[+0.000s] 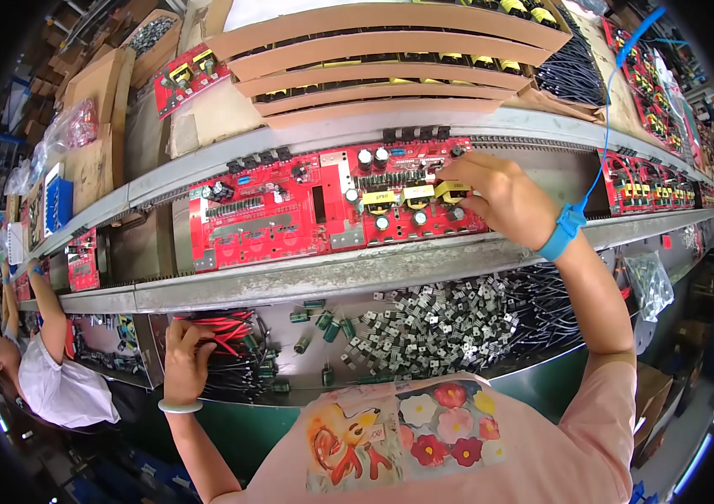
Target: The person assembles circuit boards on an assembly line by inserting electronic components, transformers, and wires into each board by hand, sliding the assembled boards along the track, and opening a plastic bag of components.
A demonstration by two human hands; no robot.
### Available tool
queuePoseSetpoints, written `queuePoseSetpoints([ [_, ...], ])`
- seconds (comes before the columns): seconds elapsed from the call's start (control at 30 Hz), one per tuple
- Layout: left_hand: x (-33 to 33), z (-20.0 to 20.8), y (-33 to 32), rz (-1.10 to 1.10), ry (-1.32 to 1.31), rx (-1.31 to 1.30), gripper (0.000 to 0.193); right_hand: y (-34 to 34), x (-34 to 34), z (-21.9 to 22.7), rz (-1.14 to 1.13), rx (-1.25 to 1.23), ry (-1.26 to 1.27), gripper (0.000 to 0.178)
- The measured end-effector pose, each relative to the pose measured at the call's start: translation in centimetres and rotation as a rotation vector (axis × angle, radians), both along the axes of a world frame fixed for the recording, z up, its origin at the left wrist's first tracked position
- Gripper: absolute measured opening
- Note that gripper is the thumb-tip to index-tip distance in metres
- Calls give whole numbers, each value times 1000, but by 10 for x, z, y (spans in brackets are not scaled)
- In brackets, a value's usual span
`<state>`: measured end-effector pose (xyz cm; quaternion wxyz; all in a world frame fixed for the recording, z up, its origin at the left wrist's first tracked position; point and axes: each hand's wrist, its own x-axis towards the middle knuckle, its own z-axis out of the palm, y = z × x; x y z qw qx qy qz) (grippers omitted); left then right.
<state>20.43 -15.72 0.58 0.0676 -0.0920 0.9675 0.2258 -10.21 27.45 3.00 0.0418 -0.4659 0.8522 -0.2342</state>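
**Pink shirt point(458, 454) bent near the tray point(349, 304), right hand point(500, 197) on a transformer point(455, 190)**

Flowers and a deer on that shirt sit just below me as I look on; past it, everything can be placed by the red board point(338, 189). At the board's right end, the yellow transformer sits between the thumb and fingers of the right hand, a narrow grip that looks snug around it. It leans a little beside its two yellow neighbours, so I'd worry about pushing it down crooked: uneven pressure could bend its leads or knock a nearby capacitor point(381, 223).

From the strap point(563, 231) on that wrist, a blue cord point(608, 126) climbs to the right of the board. A quick reach leftward might pull it taut or catch it on the tall parts.

Nearer the person than the board, and off to its left, the left hand point(185, 357) curls at the red wires point(227, 329). Whether it has pinched any I cannot tell. Those wires lie crowded together, so one tug could drag out several.

Straight below the board, loose transistors point(441, 328) are heaped between green cylinders point(328, 323) and black wires point(546, 307). With no divider that I can make out there, a careless sweep of the arm could mix them.
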Motion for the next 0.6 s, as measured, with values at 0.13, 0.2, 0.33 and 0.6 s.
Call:
queuePoseSetpoints([
  [0.13, -8, 1, 1, -98, 34, -73, 16, 2, 4, 1, -18, 36, 26, 44],
  [0.2, -7, 0, 0, -118, 19, -139, 15, 0, 7, 2, -12, 23, 71, 43],
  [0.33, -8, -1, -1, -135, 43, -137, 15, 0, 11, 4, -88, 73, 43, 38],
  [0.6, -16, 5, 4, -5, 164, 138, 11, 5, 15, -5, -67, 5, 101, 37],
])
